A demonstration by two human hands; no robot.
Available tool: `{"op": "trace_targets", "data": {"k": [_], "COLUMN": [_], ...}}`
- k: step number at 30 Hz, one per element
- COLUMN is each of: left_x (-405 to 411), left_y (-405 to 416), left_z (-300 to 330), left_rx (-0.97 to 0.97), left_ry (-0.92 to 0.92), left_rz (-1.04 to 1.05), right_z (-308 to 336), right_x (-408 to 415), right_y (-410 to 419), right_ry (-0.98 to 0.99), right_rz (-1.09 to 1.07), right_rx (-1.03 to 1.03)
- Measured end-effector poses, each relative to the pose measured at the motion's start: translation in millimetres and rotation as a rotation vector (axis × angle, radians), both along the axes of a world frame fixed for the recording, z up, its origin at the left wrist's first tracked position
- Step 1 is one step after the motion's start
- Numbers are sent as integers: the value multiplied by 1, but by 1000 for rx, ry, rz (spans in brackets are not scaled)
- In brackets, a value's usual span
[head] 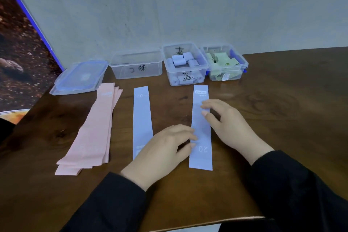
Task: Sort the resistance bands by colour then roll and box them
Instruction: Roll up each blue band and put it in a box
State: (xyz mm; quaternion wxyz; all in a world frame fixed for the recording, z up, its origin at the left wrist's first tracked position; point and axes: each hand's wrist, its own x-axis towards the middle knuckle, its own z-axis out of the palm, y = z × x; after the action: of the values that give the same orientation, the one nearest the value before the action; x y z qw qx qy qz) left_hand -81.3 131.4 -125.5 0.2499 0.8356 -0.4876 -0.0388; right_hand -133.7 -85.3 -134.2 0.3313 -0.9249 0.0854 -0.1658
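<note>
Both hands — left hand (165, 149), right hand (227, 122) — flat on blue band (201, 128) (unrolled)

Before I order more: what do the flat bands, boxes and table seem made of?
Blue band and pink bands: thin matte sheet lying limp, probably latex or rubber. Boxes: clear glossy plastic, contents visible. Table: dark wood or veneer with visible grain.
</note>
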Motion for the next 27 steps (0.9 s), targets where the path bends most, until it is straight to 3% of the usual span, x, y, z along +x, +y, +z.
{"op": "trace_targets", "data": {"k": [4, 9, 27], "left_x": [-2, -4, -10], "left_y": [16, 16, 12], "left_z": [1, 2, -4], "left_rx": [-68, 46, 50], "left_ry": [3, -24, -45], "left_rz": [-105, -161, -116], "right_z": [8, 1, -8], "right_x": [-41, -79, -78], "right_y": [17, 17, 20], "right_ry": [-97, 23, 24], "right_rz": [252, 405, 348], "right_rx": [-115, -266, -378]}}
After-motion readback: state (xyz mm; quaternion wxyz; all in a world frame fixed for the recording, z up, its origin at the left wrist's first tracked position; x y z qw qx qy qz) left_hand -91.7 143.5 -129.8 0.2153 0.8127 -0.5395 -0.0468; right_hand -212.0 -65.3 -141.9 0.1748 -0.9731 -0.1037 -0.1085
